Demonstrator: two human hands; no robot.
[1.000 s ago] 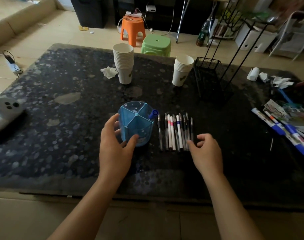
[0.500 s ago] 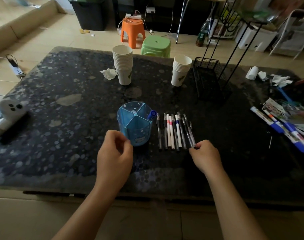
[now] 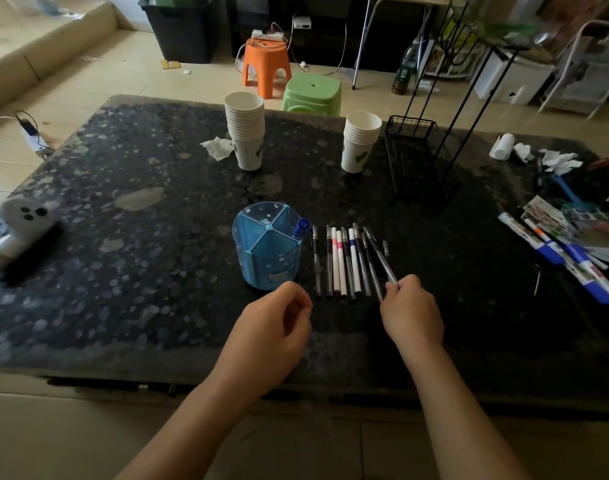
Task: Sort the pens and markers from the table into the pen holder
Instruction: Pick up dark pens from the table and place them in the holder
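Note:
A round blue pen holder (image 3: 266, 247) with divided compartments stands mid-table, a blue-capped marker (image 3: 301, 227) sticking out of its right compartment. Right of it lies a row of several pens and markers (image 3: 341, 261). My right hand (image 3: 412, 311) pinches the near end of a dark pen (image 3: 379, 254), the rightmost of the row, its far end angled up and left. My left hand (image 3: 278, 327) hovers just in front of the holder, fingers loosely curled, holding nothing.
Two stacks of paper cups (image 3: 245, 129) (image 3: 360, 142) stand behind, with a black wire basket (image 3: 420, 161) to the right. Blue-and-white markers (image 3: 552, 251) and papers lie at the right edge. A white device (image 3: 19, 220) sits at the left edge.
My left hand let go of the holder and drew back towards me. My right hand closed on the rightmost dark pen and lifted its near end.

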